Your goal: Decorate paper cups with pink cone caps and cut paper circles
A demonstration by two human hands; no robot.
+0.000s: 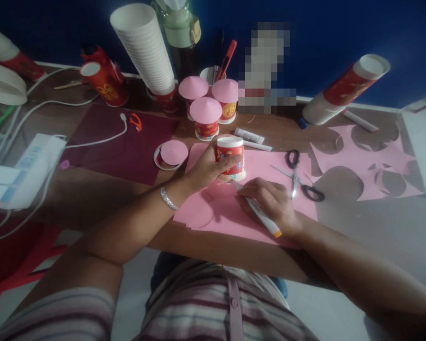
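Note:
My left hand [210, 163] is wrapped round a red patterned paper cup [230, 150], which stands upside down with its white base up on pink paper [213, 222]. In my right hand [268, 196] is a white marker [261, 215] with a yellow end, its tip pointing at the cup's lower rim. Whether the tip touches cup or paper I cannot tell. A curved outline shows on the paper to the left. Scissors [295, 179] with black handles lie partly open on the sheet at right. Behind the cup lie a glue stick [249, 136] and another white marker [257, 146].
Three cups with pink cone tops [206, 111] stand behind. A tall stack of white cups [144, 47] rises at the back. Left are a pink disc [174, 152], a dark red sheet [124, 147] and white cables. Cut pink scraps [369, 156] lie right, near a leaning cup stack [348, 90].

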